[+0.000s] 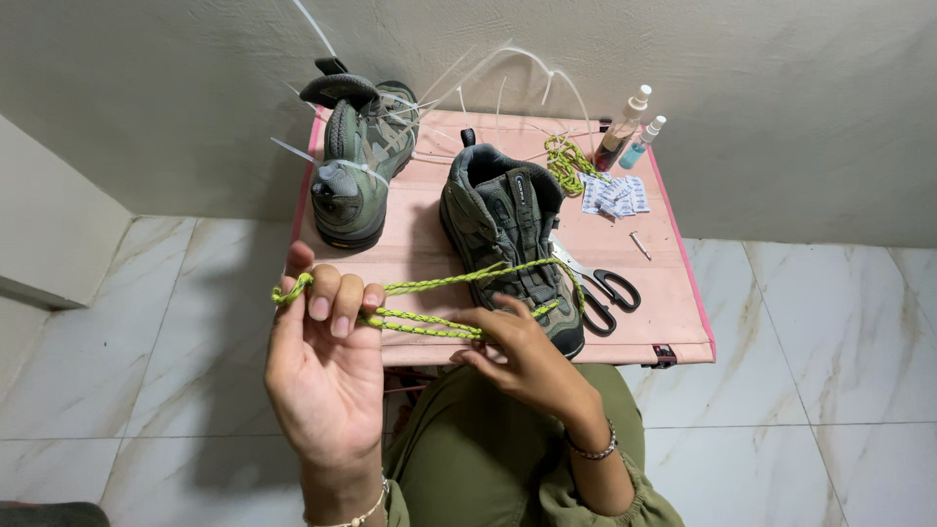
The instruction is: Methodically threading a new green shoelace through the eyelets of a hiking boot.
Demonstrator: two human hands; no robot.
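My left hand point(322, 361) is raised palm up, fingers curled over a yellow-green shoelace point(429, 285). My right hand point(522, 356) pinches the same lace nearer the front boot. The lace runs in several strands from my hands to a grey-green hiking boot point(508, 229) standing on a small pink table point(664, 293). A second matching boot point(356, 166) stands at the table's back left, with white zip ties sticking out of its eyelets.
Black-handled scissors point(605, 288) lie right of the front boot. A bundled yellow-green lace point(568, 161), two spray bottles point(630, 137), small white-blue sachets point(615, 195) and a screw point(639, 244) sit at the back right. A marble floor point(830, 351) surrounds the table, a wall behind.
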